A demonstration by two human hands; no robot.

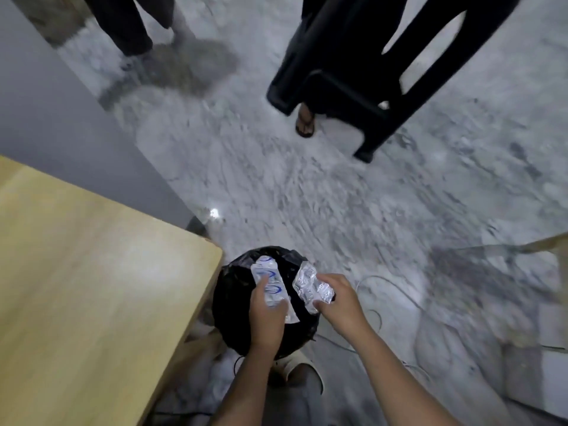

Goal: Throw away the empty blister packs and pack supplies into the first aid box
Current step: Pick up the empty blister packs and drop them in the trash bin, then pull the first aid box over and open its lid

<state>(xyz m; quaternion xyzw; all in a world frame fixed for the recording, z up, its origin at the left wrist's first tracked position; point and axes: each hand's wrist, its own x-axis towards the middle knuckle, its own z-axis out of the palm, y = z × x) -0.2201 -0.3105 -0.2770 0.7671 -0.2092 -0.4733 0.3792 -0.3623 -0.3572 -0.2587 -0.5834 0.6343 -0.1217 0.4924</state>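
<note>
Gripping one blister pack each, the left hand (266,318) and right hand (336,299) hover over a black-lined bin (233,290) beside the wooden bench (92,287). Left fingers pinch a flat pack (269,282); right fingers clutch a crumpled pack (312,285). Beyond stands a black stool (384,72).

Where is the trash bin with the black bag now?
The bin stands on the floor at lower centre, beside the wooden table's corner, under both hands.
</note>
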